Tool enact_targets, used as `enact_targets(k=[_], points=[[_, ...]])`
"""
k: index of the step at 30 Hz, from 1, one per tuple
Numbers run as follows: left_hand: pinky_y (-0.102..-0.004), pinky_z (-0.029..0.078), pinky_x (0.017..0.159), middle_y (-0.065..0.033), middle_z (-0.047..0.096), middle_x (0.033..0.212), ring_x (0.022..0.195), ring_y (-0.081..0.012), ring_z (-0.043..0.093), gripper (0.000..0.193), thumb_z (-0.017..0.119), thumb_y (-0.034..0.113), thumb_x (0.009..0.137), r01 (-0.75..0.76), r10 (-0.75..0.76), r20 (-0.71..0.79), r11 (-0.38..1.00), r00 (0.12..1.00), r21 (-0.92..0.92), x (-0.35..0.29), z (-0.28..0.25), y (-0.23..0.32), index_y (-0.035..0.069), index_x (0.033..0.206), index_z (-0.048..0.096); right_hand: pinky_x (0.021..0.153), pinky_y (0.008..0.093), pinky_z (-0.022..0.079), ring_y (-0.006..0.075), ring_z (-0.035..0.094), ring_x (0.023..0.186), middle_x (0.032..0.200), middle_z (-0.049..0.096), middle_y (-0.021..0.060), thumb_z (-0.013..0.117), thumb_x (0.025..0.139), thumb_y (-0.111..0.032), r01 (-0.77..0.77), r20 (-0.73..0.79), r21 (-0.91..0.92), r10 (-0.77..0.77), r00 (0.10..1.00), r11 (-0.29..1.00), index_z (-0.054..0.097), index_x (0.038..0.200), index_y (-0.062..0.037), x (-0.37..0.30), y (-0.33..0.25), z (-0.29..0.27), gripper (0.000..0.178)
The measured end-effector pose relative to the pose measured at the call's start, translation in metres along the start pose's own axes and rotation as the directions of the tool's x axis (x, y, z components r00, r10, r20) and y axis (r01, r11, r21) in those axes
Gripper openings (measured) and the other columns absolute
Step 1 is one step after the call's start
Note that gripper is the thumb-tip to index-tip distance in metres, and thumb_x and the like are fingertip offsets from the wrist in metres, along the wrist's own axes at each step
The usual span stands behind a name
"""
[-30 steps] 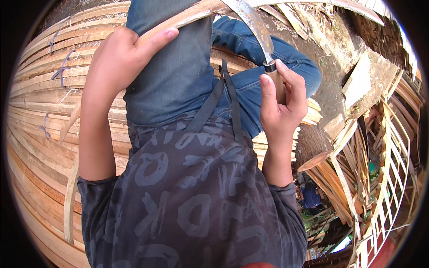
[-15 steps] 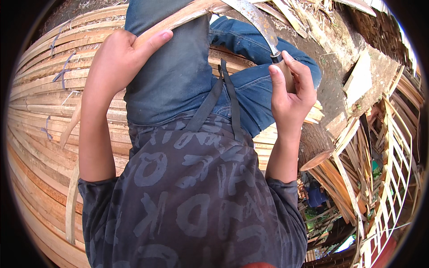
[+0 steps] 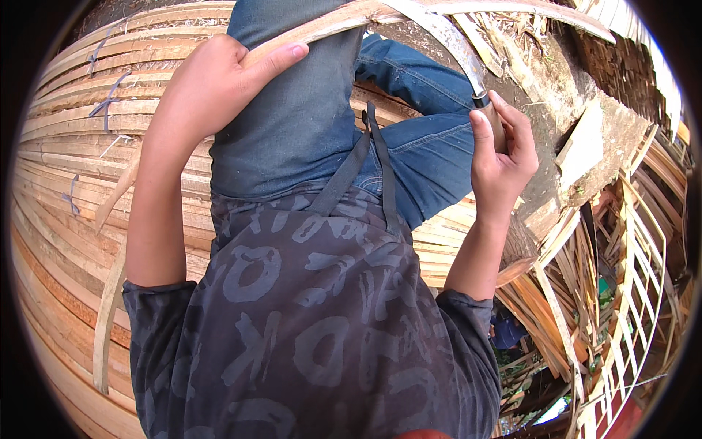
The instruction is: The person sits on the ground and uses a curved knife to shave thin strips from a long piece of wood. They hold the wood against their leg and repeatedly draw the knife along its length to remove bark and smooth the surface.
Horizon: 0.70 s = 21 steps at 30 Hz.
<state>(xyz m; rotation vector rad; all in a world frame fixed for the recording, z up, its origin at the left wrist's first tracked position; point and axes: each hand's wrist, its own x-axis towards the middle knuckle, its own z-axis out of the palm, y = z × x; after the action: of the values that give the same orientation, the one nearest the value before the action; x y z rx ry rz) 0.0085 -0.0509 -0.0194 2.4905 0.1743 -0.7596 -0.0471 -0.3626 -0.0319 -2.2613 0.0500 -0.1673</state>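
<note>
My left hand point(image 3: 216, 88) is closed round the near end of a long, slightly curved wooden strip point(image 3: 329, 25), its thumb lying along the top. The strip crosses above my jeans-clad thigh point(image 3: 289, 110) and runs off to the far right. In my right hand point(image 3: 508, 157) is a sickle, gripped by its brown wooden handle point(image 3: 499, 130). Its curved, rust-spotted blade point(image 3: 450, 40) reaches up and left to the strip at the picture's top edge. Where blade and wood meet is partly cut off by that edge.
Long wooden slats point(image 3: 80, 157) lie stacked along the left and under me, some bound with blue ties point(image 3: 107, 104). At the right are a cut log point(image 3: 518, 269), a rough wooden block point(image 3: 621, 128), loose split strips point(image 3: 537, 318) and a pale lattice point(image 3: 632, 322).
Both hands have shifted to the right, the sickle and strip moving with them. More of the strip's far part now shows beyond the blade at the upper right.
</note>
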Motion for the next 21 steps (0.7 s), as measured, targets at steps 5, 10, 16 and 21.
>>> enact_targets(k=[5,10,16,21], points=[[-0.0302,0.036,0.041,-0.0048,0.038,0.04,0.038,-0.0149,0.044,0.075,0.062,0.065,0.079,-0.013,0.013,0.0,1.0,1.0,-0.024,-0.001,0.0,0.002,-0.003,0.049,0.053,0.074,0.0269,0.052,0.0156,0.066,0.079,0.092,0.069,0.0107,0.075,0.081,-0.007,0.06,-0.028,-0.062,-0.062,0.998,0.996,0.065,0.103,0.0027,0.0,0.004,-0.001,0.027],[-0.0302,0.033,0.04,-0.0033,0.033,0.04,0.039,-0.0129,0.039,0.076,0.061,0.066,0.079,-0.004,0.003,-0.018,0.998,1.0,-0.058,0.001,0.001,-0.01,-0.001,0.045,0.047,0.046,0.0211,0.036,0.0073,0.051,0.057,0.074,0.058,0.0072,0.062,0.092,-0.01,-0.239,-0.436,0.118,0.266,0.86,0.964,0.051,0.107,-0.0017,0.007,0.05,-0.033,0.021],[-0.029,0.026,0.039,0.0005,0.026,0.041,0.039,-0.0095,0.032,0.077,0.06,0.068,0.079,-0.008,0.004,-0.062,0.998,0.998,-0.058,0.002,-0.001,-0.024,0.003,0.043,0.038,0.034,0.0199,0.021,0.0036,0.037,0.043,0.065,0.052,0.0035,0.059,0.095,-0.013,-0.333,-0.658,0.085,0.304,0.689,0.939,0.046,0.104,-0.0032,-0.015,0.093,-0.156,0.019],[-0.0278,0.024,0.038,0.0014,0.027,0.041,0.04,-0.0082,0.031,0.075,0.061,0.068,0.079,0.016,-0.019,-0.05,0.998,0.999,-0.063,0.003,0.002,-0.02,0.006,0.042,0.038,0.043,0.0174,0.034,0.0039,0.048,0.053,0.075,0.059,0.0065,0.063,0.092,-0.008,-0.29,-0.398,0.319,0.405,0.823,0.902,0.049,0.109,-0.0026,-0.024,0.061,-0.071,0.023]])
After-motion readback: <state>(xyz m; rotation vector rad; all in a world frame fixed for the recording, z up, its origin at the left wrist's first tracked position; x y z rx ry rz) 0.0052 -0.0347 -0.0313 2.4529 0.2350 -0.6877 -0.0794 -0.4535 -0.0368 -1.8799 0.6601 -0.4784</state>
